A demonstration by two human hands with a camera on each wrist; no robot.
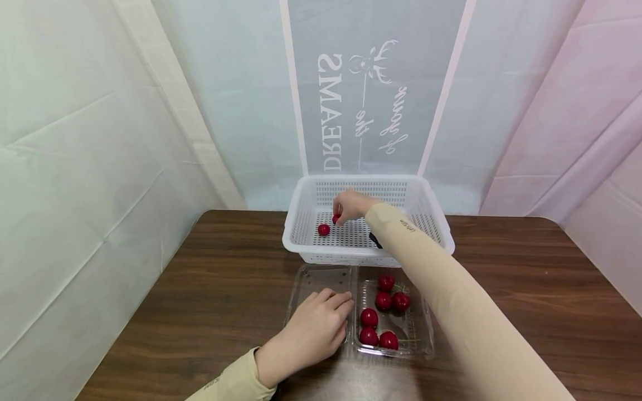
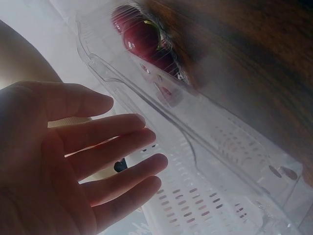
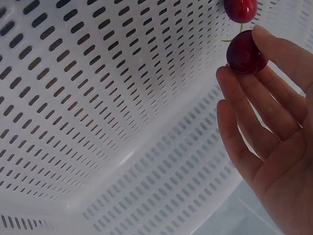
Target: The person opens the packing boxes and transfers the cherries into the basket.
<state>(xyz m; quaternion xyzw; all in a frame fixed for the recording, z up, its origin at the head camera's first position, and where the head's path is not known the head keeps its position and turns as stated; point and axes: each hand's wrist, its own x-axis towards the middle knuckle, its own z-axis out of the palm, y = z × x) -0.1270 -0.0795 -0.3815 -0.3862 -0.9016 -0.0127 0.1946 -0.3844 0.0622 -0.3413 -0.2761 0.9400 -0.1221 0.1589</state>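
Inside the white perforated basket (image 1: 368,257), my right hand (image 1: 352,205) pinches a dark red cherry (image 3: 243,53) between thumb and fingers. Another cherry (image 1: 323,229) lies close by on the basket floor. My left hand (image 1: 313,326) rests over the lid half of a clear plastic clamshell box (image 1: 425,340), near its hinge. The left wrist view shows that hand's fingers (image 2: 122,147) fairly straight, holding nothing. Several cherries, some with green stems, sit in the box's right half, such as one cherry (image 1: 369,318) at its left side.
Basket and box stand on a dark wooden table (image 1: 225,278), the box in front of the basket. A printed cloth curtain (image 1: 371,83) hangs behind, with pale fabric (image 1: 90,167) along the left. My right forearm (image 1: 451,289) reaches over the box's right edge.
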